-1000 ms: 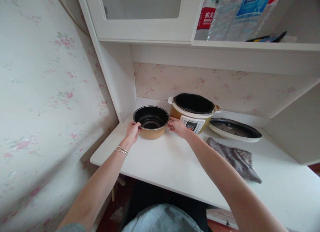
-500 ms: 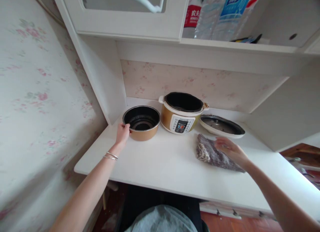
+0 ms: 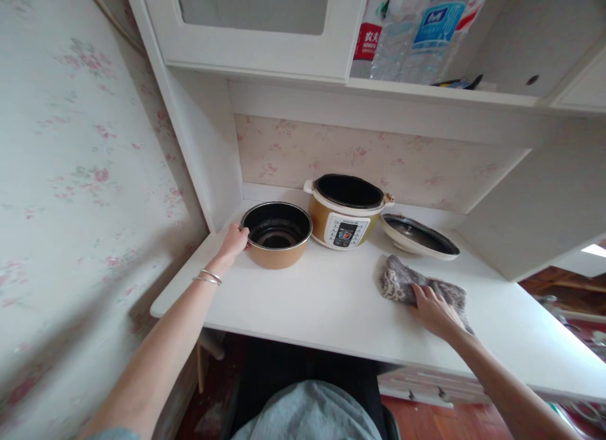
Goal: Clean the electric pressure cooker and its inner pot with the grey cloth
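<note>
My left hand (image 3: pixel 234 241) is closed on the left rim of a round inner pot (image 3: pixel 279 257), tan outside and black inside, which sits upright on the white tabletop (image 3: pixel 322 307). Over a grey-brown patterned cloth (image 3: pixel 400 282) lies my right hand (image 3: pixel 435 310), fingers across its top and thumb at its near edge. The cloth rests crumpled and flat on the table. Behind and between the hands stands a gold and white electric cooker (image 3: pixel 322 219) with no lid on it and a dark hollow inside. Its lid (image 3: pixel 421 235) lies underside up to the cooker's right.
A white cabinet (image 3: pixel 255 55) overhangs the table, with plastic bottles (image 3: pixel 402 42) on its open shelf at upper right. White panels bound the work area on both sides. A flowered wall (image 3: pixel 95 143) rises at far left.
My right hand has come down from just above the cloth onto it. The left hand keeps hold of the pot's rim, and the pot looks slightly nearer the cooker. The view has shifted a little.
</note>
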`<state>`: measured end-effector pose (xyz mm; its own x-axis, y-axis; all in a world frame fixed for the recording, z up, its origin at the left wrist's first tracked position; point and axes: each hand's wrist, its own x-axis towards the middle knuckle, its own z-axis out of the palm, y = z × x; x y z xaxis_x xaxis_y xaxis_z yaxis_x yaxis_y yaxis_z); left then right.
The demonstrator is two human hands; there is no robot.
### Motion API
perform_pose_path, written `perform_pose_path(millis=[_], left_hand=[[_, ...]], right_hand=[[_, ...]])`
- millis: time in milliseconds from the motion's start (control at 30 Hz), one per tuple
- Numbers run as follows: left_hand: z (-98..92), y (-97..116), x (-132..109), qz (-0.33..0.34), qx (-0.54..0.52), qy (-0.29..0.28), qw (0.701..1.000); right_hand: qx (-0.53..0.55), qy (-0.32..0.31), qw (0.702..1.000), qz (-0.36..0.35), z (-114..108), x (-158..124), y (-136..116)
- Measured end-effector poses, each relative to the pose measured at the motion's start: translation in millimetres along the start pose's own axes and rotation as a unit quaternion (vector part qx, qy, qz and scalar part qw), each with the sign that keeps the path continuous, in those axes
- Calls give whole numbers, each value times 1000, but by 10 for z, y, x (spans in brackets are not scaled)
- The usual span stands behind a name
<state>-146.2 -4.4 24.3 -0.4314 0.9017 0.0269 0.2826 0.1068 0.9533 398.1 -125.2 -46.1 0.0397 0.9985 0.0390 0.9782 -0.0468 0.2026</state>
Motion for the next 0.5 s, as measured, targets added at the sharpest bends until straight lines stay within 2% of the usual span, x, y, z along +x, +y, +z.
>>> perform_pose_path(millis=[133, 200, 300, 333, 367, 467, 500], left_hand=[[-23, -59, 49, -9, 11, -19, 1000], [-25, -93, 64, -10, 11, -25, 1000], [-26, -123, 88, -4, 14, -34, 999], [-26, -127, 95, -1, 15, -38, 999], [-26, -127, 102, 4, 17, -41, 999], [-30, -124, 110, 21, 29, -55, 998], [-34, -125, 108, 28, 35, -60, 997]], right_hand=[[22, -32, 996, 78, -204, 121, -145], [70, -45, 991, 104, -358, 190, -247], [222, 6, 965, 141, -659, 330, -454], [300, 36, 940, 156, -780, 388, -546], [389, 69, 903, 170, -912, 451, -654], [648, 118, 736, 157, -1351, 670, -1081], [694, 124, 695, 137, -1501, 750, -1258]])
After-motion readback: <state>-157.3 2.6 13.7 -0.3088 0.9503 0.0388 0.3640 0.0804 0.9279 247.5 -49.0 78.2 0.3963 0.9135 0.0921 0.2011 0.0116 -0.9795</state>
